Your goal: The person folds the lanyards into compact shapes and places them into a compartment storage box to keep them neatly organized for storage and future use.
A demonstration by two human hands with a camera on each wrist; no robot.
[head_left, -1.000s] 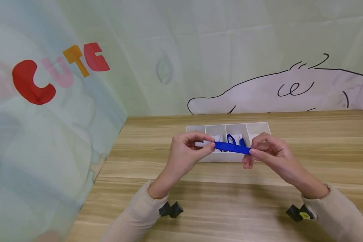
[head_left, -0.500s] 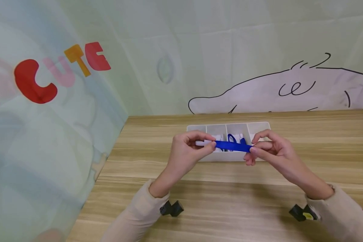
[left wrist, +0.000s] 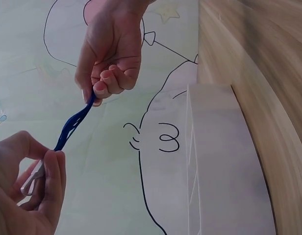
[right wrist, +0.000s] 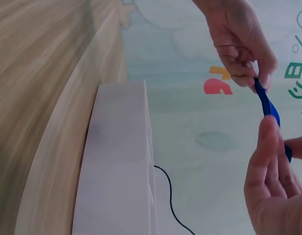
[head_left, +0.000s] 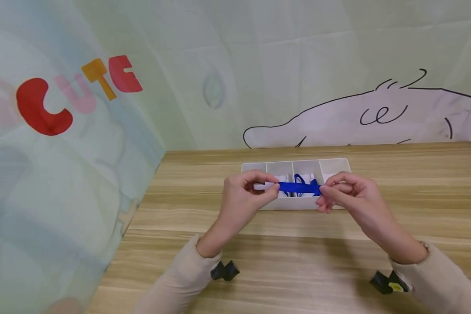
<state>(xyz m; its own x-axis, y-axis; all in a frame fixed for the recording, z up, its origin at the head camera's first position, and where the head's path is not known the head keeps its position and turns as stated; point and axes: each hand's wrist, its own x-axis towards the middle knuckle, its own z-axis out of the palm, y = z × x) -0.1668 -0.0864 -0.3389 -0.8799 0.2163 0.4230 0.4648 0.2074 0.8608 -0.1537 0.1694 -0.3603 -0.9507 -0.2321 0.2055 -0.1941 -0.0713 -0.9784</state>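
Observation:
A flat blue band (head_left: 298, 188) with a whitish end piece (head_left: 261, 186) is held up in the air between both hands. My left hand (head_left: 246, 192) pinches it between thumb and fingers where the blue meets the white. At the other end, my right hand (head_left: 353, 197) pinches the blue tip between thumb and index finger. The left wrist view shows the band (left wrist: 72, 125) slightly twisted and in layers along its length. Behind the hands, a white divided box (head_left: 294, 203) stands on the table, partly hidden by them.
Blue loops (head_left: 298, 178) and small white pieces lie in the box's middle compartments. The wood-grain table (head_left: 282, 270) reaches back to a printed cloth backdrop (head_left: 227, 87). A cloth with coloured letters hangs on the left.
My right hand has moved a little to the left, closer to my left hand, and the visible stretch of blue band is shorter. My left hand has hardly moved.

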